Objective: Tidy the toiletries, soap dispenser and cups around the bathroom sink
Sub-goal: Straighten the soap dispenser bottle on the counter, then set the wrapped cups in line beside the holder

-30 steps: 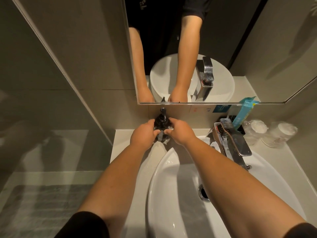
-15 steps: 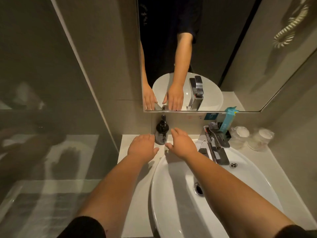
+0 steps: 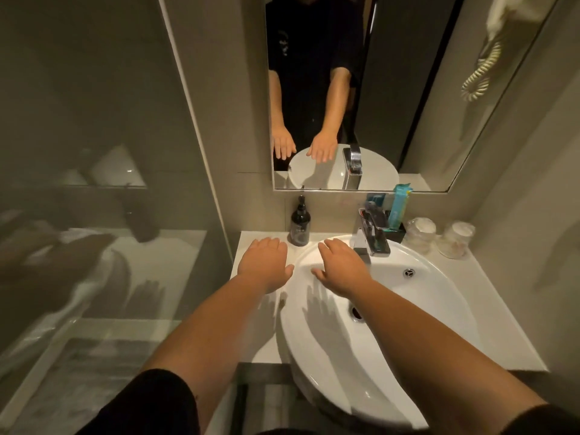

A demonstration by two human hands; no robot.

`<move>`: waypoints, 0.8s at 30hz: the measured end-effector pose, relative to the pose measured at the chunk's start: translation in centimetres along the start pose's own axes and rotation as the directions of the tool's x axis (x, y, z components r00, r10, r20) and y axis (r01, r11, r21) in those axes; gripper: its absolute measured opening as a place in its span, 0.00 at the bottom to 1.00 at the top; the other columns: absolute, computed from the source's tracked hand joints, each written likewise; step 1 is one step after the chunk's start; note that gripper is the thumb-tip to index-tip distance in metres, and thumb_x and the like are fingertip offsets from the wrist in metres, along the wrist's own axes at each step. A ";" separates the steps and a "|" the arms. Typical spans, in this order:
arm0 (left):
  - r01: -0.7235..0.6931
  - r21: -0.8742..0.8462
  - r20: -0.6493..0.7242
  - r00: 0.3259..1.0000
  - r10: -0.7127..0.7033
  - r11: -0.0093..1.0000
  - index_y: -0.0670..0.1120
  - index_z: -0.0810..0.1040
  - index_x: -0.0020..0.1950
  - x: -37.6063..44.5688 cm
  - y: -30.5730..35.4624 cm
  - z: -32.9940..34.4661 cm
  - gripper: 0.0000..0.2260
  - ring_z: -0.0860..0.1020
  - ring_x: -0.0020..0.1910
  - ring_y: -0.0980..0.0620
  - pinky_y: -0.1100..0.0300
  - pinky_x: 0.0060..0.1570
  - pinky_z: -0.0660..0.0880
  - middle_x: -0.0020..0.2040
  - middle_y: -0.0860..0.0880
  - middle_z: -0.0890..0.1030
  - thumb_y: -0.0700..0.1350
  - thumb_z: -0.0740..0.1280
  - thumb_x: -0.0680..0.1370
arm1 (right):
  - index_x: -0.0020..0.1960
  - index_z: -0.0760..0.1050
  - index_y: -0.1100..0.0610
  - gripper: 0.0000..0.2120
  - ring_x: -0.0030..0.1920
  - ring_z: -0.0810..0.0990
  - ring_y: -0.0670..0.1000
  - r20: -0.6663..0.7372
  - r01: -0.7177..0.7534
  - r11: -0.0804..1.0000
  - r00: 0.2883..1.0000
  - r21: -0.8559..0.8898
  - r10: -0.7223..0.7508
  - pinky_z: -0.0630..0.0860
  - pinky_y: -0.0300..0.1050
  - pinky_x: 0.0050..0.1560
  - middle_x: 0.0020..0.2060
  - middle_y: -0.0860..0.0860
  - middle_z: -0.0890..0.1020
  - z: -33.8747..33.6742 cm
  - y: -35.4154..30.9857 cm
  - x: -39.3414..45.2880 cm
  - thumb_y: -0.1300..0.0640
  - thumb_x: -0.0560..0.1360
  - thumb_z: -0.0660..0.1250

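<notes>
Standing upright, soap dispenser (image 3: 300, 226) just beyond both flat, empty hands' grips, untouched

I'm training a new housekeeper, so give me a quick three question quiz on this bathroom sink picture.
1. True or false: the left hand is gripping the soap dispenser.
2. How many wrapped cups stand right of the faucet?
3. The teal toiletry packet is: A) lying in the sink, B) upright in the black holder, C) in the right hand.

Key: 1 false, both hands are open and empty. 2 two. 3 B.
</notes>
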State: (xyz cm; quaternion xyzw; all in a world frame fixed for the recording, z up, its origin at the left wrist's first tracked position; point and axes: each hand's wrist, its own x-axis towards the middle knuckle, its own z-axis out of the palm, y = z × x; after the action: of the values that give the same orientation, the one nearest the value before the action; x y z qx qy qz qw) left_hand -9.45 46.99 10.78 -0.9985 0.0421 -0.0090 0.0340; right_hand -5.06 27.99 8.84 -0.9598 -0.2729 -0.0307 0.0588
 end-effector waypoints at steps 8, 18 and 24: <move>0.067 0.010 -0.078 0.995 -0.066 0.998 0.47 0.73 0.58 -6.4 6.9 0.3 0.19 0.74 0.50 0.48 0.52 0.55 0.70 0.53 0.48 0.77 0.59 0.57 0.77 | 0.67 0.68 0.57 0.27 0.62 0.72 0.56 0.011 0.017 0.999 1.000 0.032 -0.017 0.70 0.50 0.62 0.63 0.55 0.75 -0.4 3.0 -9.3 0.41 0.74 0.63; -0.064 -0.003 -0.108 0.992 0.064 0.998 0.47 0.73 0.51 -10.0 17.7 -1.0 0.15 0.73 0.46 0.48 0.53 0.51 0.70 0.47 0.49 0.77 0.57 0.58 0.76 | 0.63 0.69 0.56 0.23 0.61 0.72 0.55 -0.021 -0.054 0.998 0.998 0.017 0.055 0.70 0.50 0.61 0.60 0.54 0.76 -3.5 8.8 -19.6 0.43 0.74 0.64; -0.138 -0.036 -0.149 0.980 0.131 0.990 0.48 0.75 0.51 -9.5 21.8 -2.1 0.14 0.74 0.45 0.49 0.54 0.50 0.71 0.47 0.49 0.78 0.56 0.60 0.76 | 0.69 0.65 0.57 0.29 0.67 0.69 0.56 0.016 -0.176 0.984 0.984 0.024 0.176 0.68 0.52 0.66 0.67 0.55 0.72 -3.9 11.8 -23.3 0.41 0.75 0.62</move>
State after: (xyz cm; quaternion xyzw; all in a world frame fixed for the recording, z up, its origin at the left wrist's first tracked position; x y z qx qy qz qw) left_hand -20.82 25.98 11.24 -0.9905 0.1121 -0.0790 0.0084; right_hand -18.72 5.42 9.47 -0.9795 -0.1878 -0.0153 0.0714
